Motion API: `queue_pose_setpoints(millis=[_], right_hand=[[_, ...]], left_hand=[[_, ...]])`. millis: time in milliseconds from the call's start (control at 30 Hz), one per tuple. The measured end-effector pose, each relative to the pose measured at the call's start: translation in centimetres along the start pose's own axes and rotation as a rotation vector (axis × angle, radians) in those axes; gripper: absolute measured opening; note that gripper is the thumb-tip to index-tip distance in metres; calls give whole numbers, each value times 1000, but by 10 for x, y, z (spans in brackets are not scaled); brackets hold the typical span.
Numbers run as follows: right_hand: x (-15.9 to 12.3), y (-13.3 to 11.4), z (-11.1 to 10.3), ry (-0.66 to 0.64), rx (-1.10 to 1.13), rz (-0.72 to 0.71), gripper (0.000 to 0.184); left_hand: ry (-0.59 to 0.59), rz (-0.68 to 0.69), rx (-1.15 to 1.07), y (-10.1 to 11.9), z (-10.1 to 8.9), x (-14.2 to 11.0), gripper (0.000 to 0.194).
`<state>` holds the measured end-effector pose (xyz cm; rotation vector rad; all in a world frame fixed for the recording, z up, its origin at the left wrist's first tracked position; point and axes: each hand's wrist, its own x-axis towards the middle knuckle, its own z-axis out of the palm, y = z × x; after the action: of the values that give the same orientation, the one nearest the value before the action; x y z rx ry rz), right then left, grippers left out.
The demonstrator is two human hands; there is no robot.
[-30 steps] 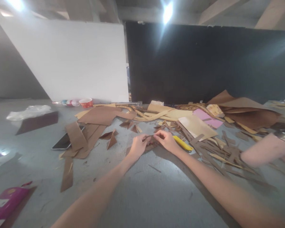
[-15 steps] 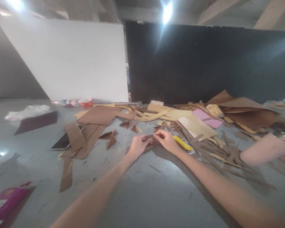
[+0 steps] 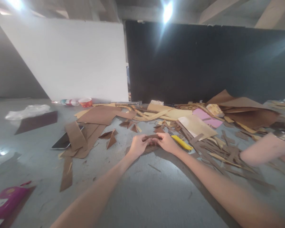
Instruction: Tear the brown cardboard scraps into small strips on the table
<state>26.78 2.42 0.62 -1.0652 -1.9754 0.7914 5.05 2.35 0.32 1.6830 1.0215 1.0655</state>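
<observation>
Between my two hands is a small strip of brown leather-like sheet (image 3: 151, 137), mostly covered by my fingers. My left hand (image 3: 139, 145) is closed on its left end. Fingers of my right hand (image 3: 165, 142) pinch its right end, and the fingertips of both hands nearly meet. Under my hands lies another flat brown piece, partly hidden. A yellow-handled tool (image 3: 181, 142), perhaps a utility knife, rests just right of my right hand. Left of my left hand stand folded brown triangular pieces (image 3: 111, 139).
Brown strips and offcuts (image 3: 218, 152) are heaped to the right, beside another person's forearm (image 3: 267, 150). A phone (image 3: 61, 142) lies partly under brown pieces at left. A purple packet (image 3: 7, 202) sits front left. A red cup (image 3: 85, 102) stands by the white panel (image 3: 85, 60).
My right hand has turned and lowered slightly, its fingers now lower along the brown strip and nearer my left fingertips. My left hand has hardly moved.
</observation>
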Motion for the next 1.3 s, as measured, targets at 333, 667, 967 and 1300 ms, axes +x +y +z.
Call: queue_pose_setpoints(millis=[333,667,967,1300], right_hand=[[6,9,-1,376,-75,49,49],[8,20,-1,491,30,98,59],[10,25,2,361,-88,87,46],[5,30,17,204,-587,74,15]], left_hand=[[294,245,273,10,1,-8,34],[-424,690,718,20,17,-26,20],[109,211,1149,9,3,-18,22],[-144,440,906,-1,12,-9,46]])
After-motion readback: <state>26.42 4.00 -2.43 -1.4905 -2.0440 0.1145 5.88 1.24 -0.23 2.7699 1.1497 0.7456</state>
